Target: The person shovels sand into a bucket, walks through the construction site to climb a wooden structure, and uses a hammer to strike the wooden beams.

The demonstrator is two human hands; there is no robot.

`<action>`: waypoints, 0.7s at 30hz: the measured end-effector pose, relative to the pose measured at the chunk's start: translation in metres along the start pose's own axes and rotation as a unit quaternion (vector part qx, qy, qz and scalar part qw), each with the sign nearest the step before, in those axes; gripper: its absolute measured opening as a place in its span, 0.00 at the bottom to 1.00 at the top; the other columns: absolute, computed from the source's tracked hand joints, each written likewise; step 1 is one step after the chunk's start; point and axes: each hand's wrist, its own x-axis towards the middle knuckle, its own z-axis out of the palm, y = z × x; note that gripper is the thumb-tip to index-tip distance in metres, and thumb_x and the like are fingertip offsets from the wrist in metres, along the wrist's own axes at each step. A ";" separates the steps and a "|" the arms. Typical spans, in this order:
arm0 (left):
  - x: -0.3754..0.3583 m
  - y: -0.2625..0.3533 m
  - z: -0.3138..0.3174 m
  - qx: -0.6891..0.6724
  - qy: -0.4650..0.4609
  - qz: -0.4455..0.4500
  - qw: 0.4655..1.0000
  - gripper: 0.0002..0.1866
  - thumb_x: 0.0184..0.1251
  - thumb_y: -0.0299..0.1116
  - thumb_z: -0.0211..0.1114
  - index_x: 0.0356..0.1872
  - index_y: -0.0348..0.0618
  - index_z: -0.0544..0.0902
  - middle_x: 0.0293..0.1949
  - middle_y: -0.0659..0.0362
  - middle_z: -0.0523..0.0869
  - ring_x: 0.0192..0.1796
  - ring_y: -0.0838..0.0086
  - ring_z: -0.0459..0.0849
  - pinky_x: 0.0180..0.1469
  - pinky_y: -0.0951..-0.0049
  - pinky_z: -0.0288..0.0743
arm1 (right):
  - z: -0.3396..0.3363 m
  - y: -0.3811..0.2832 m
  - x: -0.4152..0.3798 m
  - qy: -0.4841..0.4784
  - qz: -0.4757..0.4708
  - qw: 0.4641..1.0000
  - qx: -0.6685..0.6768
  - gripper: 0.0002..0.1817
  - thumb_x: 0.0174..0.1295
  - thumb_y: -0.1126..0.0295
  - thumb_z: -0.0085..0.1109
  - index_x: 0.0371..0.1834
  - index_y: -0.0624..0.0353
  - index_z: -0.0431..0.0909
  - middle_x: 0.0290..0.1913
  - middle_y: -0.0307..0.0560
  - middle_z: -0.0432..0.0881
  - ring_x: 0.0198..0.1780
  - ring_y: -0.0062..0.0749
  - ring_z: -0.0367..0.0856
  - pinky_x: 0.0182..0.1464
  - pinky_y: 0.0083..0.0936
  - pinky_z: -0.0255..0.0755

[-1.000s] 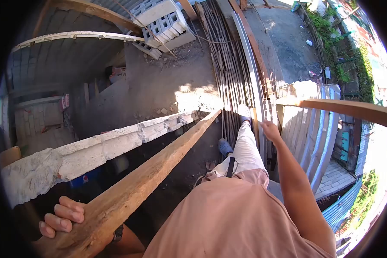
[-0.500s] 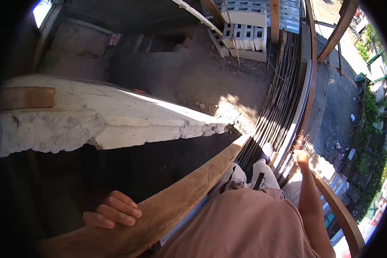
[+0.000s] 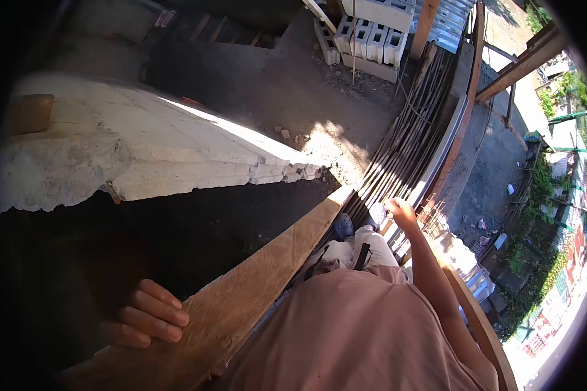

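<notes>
My left hand grips the upper edge of a long wooden board, its fingers curled over the far side. The board runs diagonally from the lower left towards the middle, beside my body. My right hand is closed in front of my legs, above my shoes and close to a bundle of long thin bars. What it holds, if anything, I cannot make out. Across a dark gap from the board lies a rough, broken-edged concrete slab or wall.
Hollow concrete blocks are stacked at the back beside a wooden post. A brown beam runs alongside the bars. A slanted timber stands upper right, and another timber lies under my right arm. Plants grow far right.
My right hand has moved left and inward, from beyond the brown beam to above my feet. The view has shifted slightly. My left hand stays on the board.
</notes>
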 end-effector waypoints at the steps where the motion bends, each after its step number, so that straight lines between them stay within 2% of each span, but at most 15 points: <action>1: 0.001 0.003 0.006 0.004 0.009 -0.009 1.000 0.07 0.85 0.34 0.50 0.46 0.41 0.71 0.40 0.44 0.88 0.44 0.53 0.89 0.50 0.57 0.82 | 0.011 0.007 0.005 -0.030 0.038 0.993 -0.105 0.20 0.73 0.54 0.60 0.49 0.64 0.85 0.40 0.46 0.88 0.35 0.26 0.85 0.39 0.24 0.78; 2: 0.002 0.002 0.007 0.017 0.018 -0.004 1.000 0.08 0.85 0.35 0.49 0.46 0.42 0.71 0.40 0.45 0.88 0.43 0.53 0.89 0.50 0.57 0.81 | 0.026 0.014 0.009 -0.043 0.019 0.996 -0.070 0.20 0.73 0.54 0.60 0.49 0.63 0.85 0.39 0.44 0.88 0.35 0.25 0.85 0.37 0.25 0.77; 3: 0.002 0.002 0.009 0.030 0.027 0.000 0.999 0.09 0.86 0.37 0.48 0.45 0.43 0.71 0.39 0.45 0.88 0.42 0.54 0.89 0.49 0.57 0.80 | 0.044 -0.031 -0.012 -0.042 -0.003 0.994 -0.105 0.20 0.73 0.55 0.60 0.49 0.65 0.85 0.38 0.42 0.88 0.34 0.24 0.85 0.37 0.26 0.78; 4: 0.002 0.001 0.009 0.027 0.026 0.000 0.999 0.10 0.86 0.38 0.47 0.47 0.43 0.71 0.39 0.46 0.88 0.41 0.55 0.88 0.48 0.57 0.79 | 0.061 -0.027 0.004 -0.056 -0.113 0.982 -0.139 0.21 0.71 0.54 0.61 0.50 0.64 0.87 0.38 0.46 0.89 0.41 0.31 0.87 0.47 0.30 0.79; 6: 0.005 0.000 0.011 0.018 0.027 0.013 0.999 0.10 0.86 0.38 0.47 0.46 0.43 0.72 0.39 0.46 0.88 0.41 0.55 0.88 0.48 0.57 0.79 | 0.100 -0.130 -0.034 -0.089 -0.167 0.979 -0.083 0.26 0.74 0.50 0.61 0.57 0.64 0.85 0.45 0.52 0.90 0.48 0.33 0.87 0.55 0.31 0.78; 7: 0.005 -0.002 0.013 0.008 0.028 0.025 0.999 0.11 0.86 0.38 0.47 0.46 0.43 0.72 0.39 0.46 0.87 0.41 0.55 0.88 0.48 0.56 0.79 | 0.117 -0.173 -0.051 -0.127 -0.216 0.967 -0.037 0.28 0.75 0.48 0.61 0.57 0.65 0.85 0.46 0.50 0.90 0.50 0.33 0.87 0.57 0.31 0.77; 9: 0.003 -0.006 0.015 -0.021 0.030 0.053 0.998 0.18 0.86 0.46 0.48 0.50 0.40 0.74 0.40 0.43 0.87 0.43 0.54 0.88 0.48 0.56 0.80 | 0.146 -0.249 -0.099 -0.208 -0.299 0.931 0.015 0.29 0.75 0.46 0.60 0.56 0.66 0.86 0.48 0.49 0.89 0.54 0.33 0.84 0.60 0.31 0.75; 11: -0.001 -0.009 0.021 -0.059 0.047 0.087 0.993 0.30 0.82 0.59 0.52 0.53 0.35 0.75 0.42 0.39 0.86 0.45 0.52 0.88 0.49 0.56 0.82 | 0.170 -0.292 -0.144 -0.311 -0.360 0.877 0.063 0.34 0.78 0.42 0.53 0.58 0.68 0.85 0.51 0.53 0.89 0.59 0.34 0.84 0.67 0.32 0.72; 13: -0.010 0.000 0.031 -0.152 0.112 0.052 0.981 0.43 0.77 0.70 0.49 0.58 0.28 0.74 0.44 0.36 0.86 0.47 0.50 0.88 0.53 0.56 0.83 | 0.196 -0.300 -0.168 -0.420 -0.320 0.845 0.082 0.36 0.78 0.40 0.51 0.60 0.68 0.84 0.53 0.55 0.89 0.58 0.38 0.85 0.67 0.32 0.73; 14: -0.016 0.011 0.042 -0.030 0.181 0.012 0.983 0.43 0.79 0.69 0.45 0.62 0.27 0.73 0.50 0.36 0.85 0.51 0.51 0.87 0.57 0.56 0.80 | 0.199 -0.298 -0.186 -0.414 -0.249 0.874 -0.054 0.38 0.78 0.39 0.49 0.61 0.70 0.83 0.56 0.59 0.87 0.55 0.43 0.87 0.65 0.35 0.75; 15: -0.032 0.012 0.041 0.092 0.265 0.031 0.959 0.45 0.81 0.68 0.42 0.68 0.26 0.69 0.58 0.36 0.82 0.59 0.50 0.84 0.62 0.55 0.78 | 0.214 -0.280 -0.205 -0.238 -0.324 0.912 -0.083 0.42 0.76 0.34 0.47 0.57 0.71 0.83 0.42 0.56 0.89 0.48 0.40 0.88 0.58 0.34 0.79; 16: -0.054 0.011 0.039 0.211 0.352 0.029 0.911 0.48 0.82 0.67 0.39 0.74 0.24 0.65 0.66 0.35 0.79 0.67 0.49 0.81 0.68 0.54 0.76 | 0.224 -0.266 -0.215 -0.330 -0.288 0.898 0.033 0.41 0.77 0.36 0.47 0.57 0.71 0.82 0.43 0.57 0.89 0.47 0.41 0.88 0.57 0.34 0.80; 17: -0.076 0.016 0.034 0.183 0.343 0.005 0.921 0.46 0.83 0.65 0.38 0.77 0.25 0.63 0.70 0.37 0.76 0.70 0.49 0.79 0.67 0.55 0.76 | 0.221 -0.267 -0.210 -0.415 -0.243 0.863 0.154 0.39 0.78 0.37 0.46 0.57 0.70 0.82 0.43 0.59 0.89 0.45 0.42 0.89 0.55 0.35 0.81; 19: -0.123 0.023 0.032 0.215 0.320 -0.050 0.921 0.43 0.85 0.64 0.39 0.74 0.27 0.67 0.70 0.40 0.78 0.64 0.56 0.84 0.62 0.61 0.80 | 0.222 -0.264 -0.210 -0.426 -0.311 0.838 0.138 0.34 0.82 0.45 0.38 0.64 0.70 0.74 0.46 0.62 0.87 0.46 0.45 0.89 0.55 0.38 0.82; 21: -0.186 0.020 0.027 0.256 0.303 -0.145 0.906 0.33 0.85 0.52 0.54 0.74 0.32 0.71 0.71 0.43 0.78 0.63 0.59 0.85 0.62 0.64 0.80 | 0.227 -0.254 -0.201 -0.424 -0.303 0.837 0.164 0.31 0.83 0.51 0.35 0.66 0.70 0.71 0.45 0.63 0.87 0.47 0.47 0.89 0.56 0.42 0.82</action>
